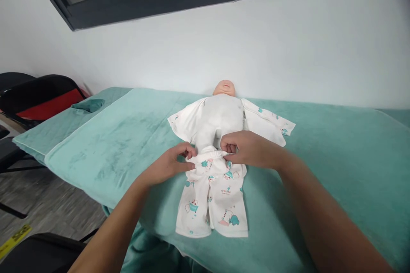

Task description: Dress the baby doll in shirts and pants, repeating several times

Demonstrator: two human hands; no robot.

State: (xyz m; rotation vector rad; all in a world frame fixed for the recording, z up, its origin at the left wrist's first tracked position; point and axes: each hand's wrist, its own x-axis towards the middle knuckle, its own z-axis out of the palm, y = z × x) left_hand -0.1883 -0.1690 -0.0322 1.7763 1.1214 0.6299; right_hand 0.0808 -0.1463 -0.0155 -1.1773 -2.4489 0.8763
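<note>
A baby doll with a soft white cloth body lies on its back, its head toward the wall. Small printed baby pants are spread below it, with the waistband around or over the lower legs; the feet are hidden. My left hand pinches the left end of the waistband between thumb and curled fingers. At the other side of the waistband my right hand grips the fabric and covers part of the doll's leg. A white printed baby shirt lies spread out at the doll's sides, sleeves outward.
A green padded bed cover carries everything, against a white wall. Above runs a dark window frame. Black folding chairs stand at the left, and yellow tape marks the floor.
</note>
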